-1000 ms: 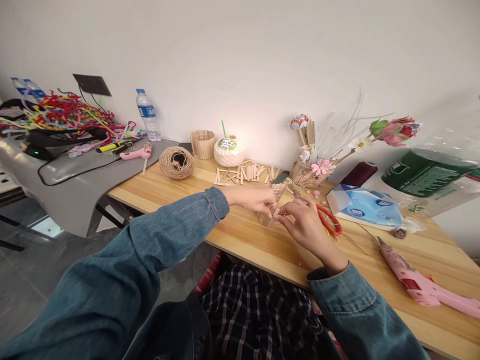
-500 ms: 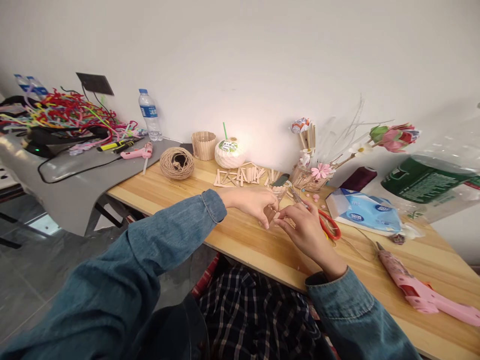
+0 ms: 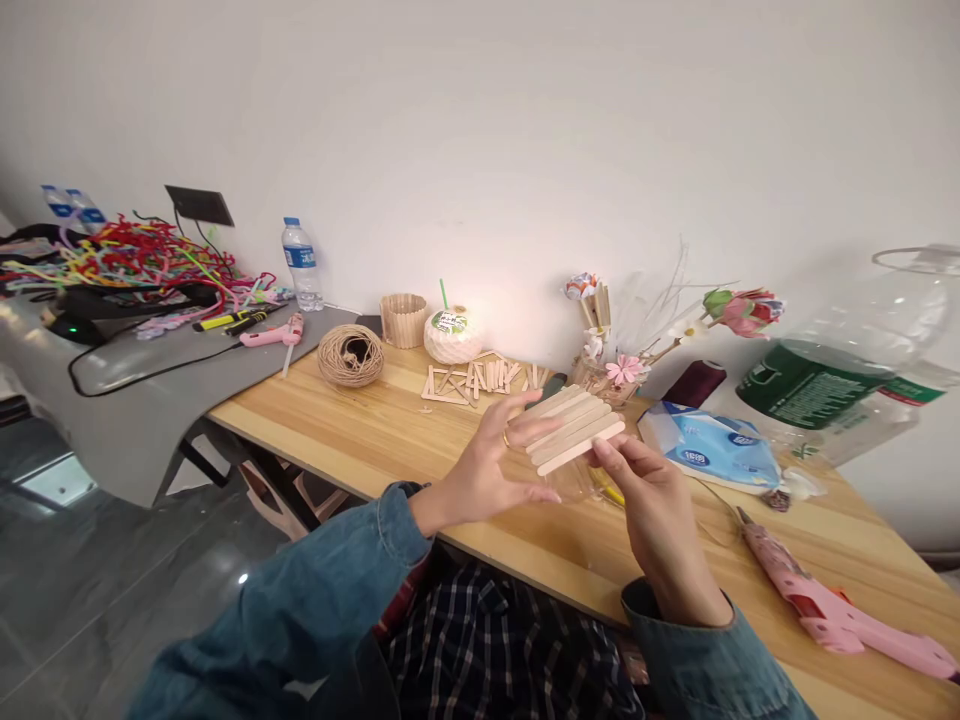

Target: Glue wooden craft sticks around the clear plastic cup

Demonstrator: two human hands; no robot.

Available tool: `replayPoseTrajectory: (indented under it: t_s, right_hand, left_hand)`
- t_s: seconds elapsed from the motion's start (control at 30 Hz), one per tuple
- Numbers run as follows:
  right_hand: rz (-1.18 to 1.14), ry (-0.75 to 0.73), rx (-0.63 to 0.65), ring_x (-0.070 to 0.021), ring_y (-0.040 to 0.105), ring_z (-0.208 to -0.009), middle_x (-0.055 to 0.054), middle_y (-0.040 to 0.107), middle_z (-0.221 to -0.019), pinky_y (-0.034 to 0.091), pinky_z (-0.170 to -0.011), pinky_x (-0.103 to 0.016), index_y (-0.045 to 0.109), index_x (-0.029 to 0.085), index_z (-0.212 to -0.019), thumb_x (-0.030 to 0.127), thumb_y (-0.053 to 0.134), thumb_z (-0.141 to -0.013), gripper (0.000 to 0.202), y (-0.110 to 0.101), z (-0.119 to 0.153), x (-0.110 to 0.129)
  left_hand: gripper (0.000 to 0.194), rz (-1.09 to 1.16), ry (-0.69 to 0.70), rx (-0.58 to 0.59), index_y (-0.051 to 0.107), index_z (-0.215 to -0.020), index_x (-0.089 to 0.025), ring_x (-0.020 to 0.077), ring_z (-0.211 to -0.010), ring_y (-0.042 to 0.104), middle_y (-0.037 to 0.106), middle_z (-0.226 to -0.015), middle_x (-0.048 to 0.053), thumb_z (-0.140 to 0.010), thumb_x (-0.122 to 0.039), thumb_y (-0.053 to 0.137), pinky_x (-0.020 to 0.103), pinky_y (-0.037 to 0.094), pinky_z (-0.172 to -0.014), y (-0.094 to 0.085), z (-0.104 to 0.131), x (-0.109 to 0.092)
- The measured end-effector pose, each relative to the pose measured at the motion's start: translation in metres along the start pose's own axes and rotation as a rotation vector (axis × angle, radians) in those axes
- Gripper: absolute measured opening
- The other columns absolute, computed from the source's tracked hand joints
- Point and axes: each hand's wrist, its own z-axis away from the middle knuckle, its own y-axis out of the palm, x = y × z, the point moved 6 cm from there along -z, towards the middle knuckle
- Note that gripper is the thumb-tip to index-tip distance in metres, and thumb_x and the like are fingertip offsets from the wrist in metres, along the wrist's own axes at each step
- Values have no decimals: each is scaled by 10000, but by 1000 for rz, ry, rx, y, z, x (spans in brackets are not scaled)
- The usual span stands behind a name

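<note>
Several wooden craft sticks lie side by side as a small flat panel [image 3: 574, 430], raised above the table and tilted. My right hand [image 3: 652, 495] pinches its right end between thumb and fingers. At the panel's left edge is my left hand [image 3: 487, 470], its thumb and fingers spread apart, with a ring on one finger. The fingers reach up to the sticks; whether they touch cannot be made out. Behind and below the panel, something clear [image 3: 574, 482] stands on the table, mostly hidden. Beyond the hands lie loose short craft sticks [image 3: 491, 376].
A twine ball [image 3: 350, 355], a stick-walled cup [image 3: 403, 320] and a wrapped coconut [image 3: 452, 335] stand at the back. To the right are paper flowers [image 3: 626, 370], a tissue pack [image 3: 712, 450] and a pink glue gun [image 3: 840, 605]. Another pink glue gun [image 3: 274, 333] lies left.
My hands were close together, low over the table. The stick panel is now lifted into view in my right hand, and my left hand has spread its fingers. The view has shifted slightly.
</note>
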Motion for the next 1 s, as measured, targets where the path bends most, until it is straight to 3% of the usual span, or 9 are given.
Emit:
replayPoseTrajectory:
  t_s: [0.2,0.43,1.0]
  right_hand:
    - [-142,45,25,-167,580,-751,-15,650,-746,469,-699,-269,655,212,-729,517,639,-734,305,4,15,4]
    - [-232,94,-35,-207,608,-770,-39,686,-789,484,-731,-329,683,212,-759,514,640,-734,306,2,22,-3]
    - [-261,82,-65,-180,565,-735,-19,651,-771,470,-736,-324,672,223,-741,423,651,-754,201,2,27,-3]
  left_hand:
    - [338,73,91,-140,648,-1094,-242,271,-1228,448,527,-1248,97,-761,-278,690,495,365,-1057,1,3,-19]
    - [288,94,121,-157,675,-1061,-255,284,-1216,451,561,-1218,99,-773,-260,672,534,366,-1047,0,5,-25]
    - [234,103,136,-185,692,-1016,-243,284,-1210,454,567,-1203,92,-787,-224,646,527,405,-1025,3,8,-25]
